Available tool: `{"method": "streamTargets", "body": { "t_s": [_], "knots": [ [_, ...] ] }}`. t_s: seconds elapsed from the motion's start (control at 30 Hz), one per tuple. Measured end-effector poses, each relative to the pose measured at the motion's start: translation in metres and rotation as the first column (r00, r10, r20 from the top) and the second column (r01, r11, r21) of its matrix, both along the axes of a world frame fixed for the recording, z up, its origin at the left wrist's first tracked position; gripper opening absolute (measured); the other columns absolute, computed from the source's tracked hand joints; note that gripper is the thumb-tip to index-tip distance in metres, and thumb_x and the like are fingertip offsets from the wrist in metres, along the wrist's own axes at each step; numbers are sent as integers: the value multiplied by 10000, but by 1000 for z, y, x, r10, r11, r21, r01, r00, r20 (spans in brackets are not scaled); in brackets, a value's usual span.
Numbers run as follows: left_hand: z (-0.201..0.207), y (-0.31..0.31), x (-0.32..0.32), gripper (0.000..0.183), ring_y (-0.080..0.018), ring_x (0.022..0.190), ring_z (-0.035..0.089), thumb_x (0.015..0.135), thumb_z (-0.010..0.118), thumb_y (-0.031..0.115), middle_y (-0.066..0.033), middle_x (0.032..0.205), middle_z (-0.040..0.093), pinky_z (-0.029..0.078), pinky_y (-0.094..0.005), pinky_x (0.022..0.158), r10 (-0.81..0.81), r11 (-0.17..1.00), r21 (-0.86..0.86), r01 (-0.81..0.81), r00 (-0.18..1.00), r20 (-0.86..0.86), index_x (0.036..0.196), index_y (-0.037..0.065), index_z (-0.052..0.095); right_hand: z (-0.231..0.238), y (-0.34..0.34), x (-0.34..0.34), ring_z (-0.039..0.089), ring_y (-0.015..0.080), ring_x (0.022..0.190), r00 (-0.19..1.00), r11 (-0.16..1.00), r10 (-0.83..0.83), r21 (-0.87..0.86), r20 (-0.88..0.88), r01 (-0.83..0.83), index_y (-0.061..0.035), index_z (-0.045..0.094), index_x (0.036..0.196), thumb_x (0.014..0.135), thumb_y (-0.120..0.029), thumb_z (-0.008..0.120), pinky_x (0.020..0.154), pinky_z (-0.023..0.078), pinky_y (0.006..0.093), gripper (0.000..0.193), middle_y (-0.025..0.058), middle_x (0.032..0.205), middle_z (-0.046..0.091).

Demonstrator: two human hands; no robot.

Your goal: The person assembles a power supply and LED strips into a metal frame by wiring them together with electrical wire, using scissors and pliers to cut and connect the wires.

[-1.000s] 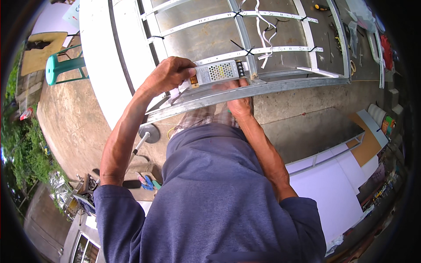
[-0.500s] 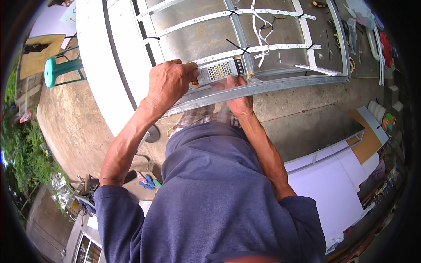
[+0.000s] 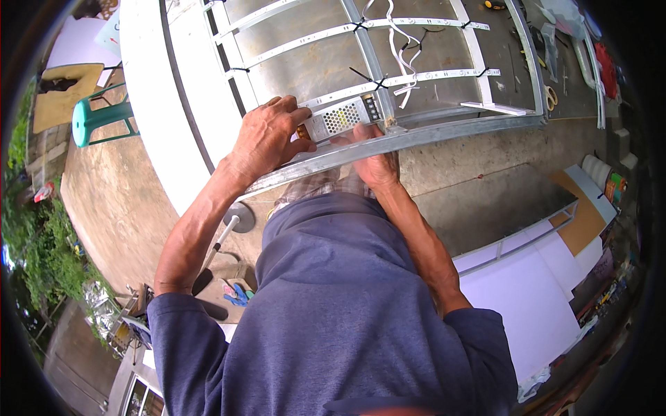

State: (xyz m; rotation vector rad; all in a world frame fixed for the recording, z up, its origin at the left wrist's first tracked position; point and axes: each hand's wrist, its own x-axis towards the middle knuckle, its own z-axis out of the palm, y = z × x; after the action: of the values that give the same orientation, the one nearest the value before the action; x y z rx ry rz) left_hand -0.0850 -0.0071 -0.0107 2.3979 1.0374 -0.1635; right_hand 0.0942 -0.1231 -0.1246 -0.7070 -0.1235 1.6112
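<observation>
- As both hands work at the near rail of the metal frame [image 3: 444, 135], that rail serves as the landmark for this report.
- A perforated metal box [image 3: 340, 119], small and oblong, lies just beyond the rail, inside the frame, against one of the white strips [image 3: 416, 24] that cross it.
- Left hand [image 3: 267, 135]: closed over the left end of the box, fingers curled across its top, thumb toward the rail. The grip appears meant to pin the box flat against the frame.
- Right hand [image 3: 374, 156]: comes up from below the rail, fingers reaching to the right end of the box. Whether they pinch it or merely steady it cannot be told.
- Black ties [image 3: 368, 76] bind the strips where they cross beyond the rail, and loose white wires [image 3: 402, 52] hang above the box, presumably left free for connection.
- Scissors [image 3: 551, 97] lie on the concrete floor [image 3: 479, 187] to the right of the rail's far end, within reach.
- A green stool [image 3: 94, 119] stands well to the left of the rail.
</observation>
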Motion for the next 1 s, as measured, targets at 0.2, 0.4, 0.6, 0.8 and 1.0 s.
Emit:
{"method": "streamTargets", "body": {
  "t_s": [0.2, 0.4, 0.6, 0.8, 1.0],
  "knots": [
    [-4, 4, 2, 437, -277, 906, 662, 716, 853, 228, -123, 964, 675, 563, -385, 794, -40, 998, -44, 42, 998, 43, 1080, 26, 720, -38, -10, 1, 576, 100, 1078, 986, 995, -12, -103, -168, -6, -119, 570, 1168, 985, -190, 638, 1027, 489, 311, 208, -11, 1114, 603],
    [-10, 4, 0, 446, -289, 881, 681, 694, 862, 169, -143, 975, 687, 575, -385, 798, -62, 997, -37, 66, 992, 109, 1084, 3, 721, -62, -15, 0, 541, 49, 1043, 963, 998, 13, -56, -271, -29, -127, 562, 1089, 975, -181, 661, 1048, 426, 254, 161, -64, 1074, 568],
    [-7, 4, 1, 486, -295, 894, 703, 664, 882, 147, -161, 982, 697, 583, -376, 801, 44, 994, -107, -30, 990, 132, 1086, -17, 707, -51, -11, -1, 544, 107, 1067, 958, 998, 31, -38, -284, -43, -119, 550, 1064, 980, -231, 654, 1077, 418, 331, 174, -37, 1074, 561],
    [2, 17, -7, 533, -238, 828, 705, 716, 870, 184, -176, 986, 702, 582, -351, 732, 239, 941, -276, -195, 962, 135, 1152, -31, 653, -72, -22, 4, 549, 167, 1150, 953, 998, -13, -58, -301, -5, -124, 575, 1105, 970, -243, 658, 1090, 435, 417, 198, -7, 1133, 583],
    [-6, 5, -28, 478, -234, 786, 696, 741, 863, 224, -157, 940, 704, 571, -353, 715, 357, 891, -325, -317, 931, 70, 1116, -1, 671, 1, -6, 15, 548, 169, 1119, 971, 998, 49, 42, -233, -40, -130, 631, 1107, 967, -264, 663, 1112, 387, 433, 197, -11, 1112, 589]
  ]
}}
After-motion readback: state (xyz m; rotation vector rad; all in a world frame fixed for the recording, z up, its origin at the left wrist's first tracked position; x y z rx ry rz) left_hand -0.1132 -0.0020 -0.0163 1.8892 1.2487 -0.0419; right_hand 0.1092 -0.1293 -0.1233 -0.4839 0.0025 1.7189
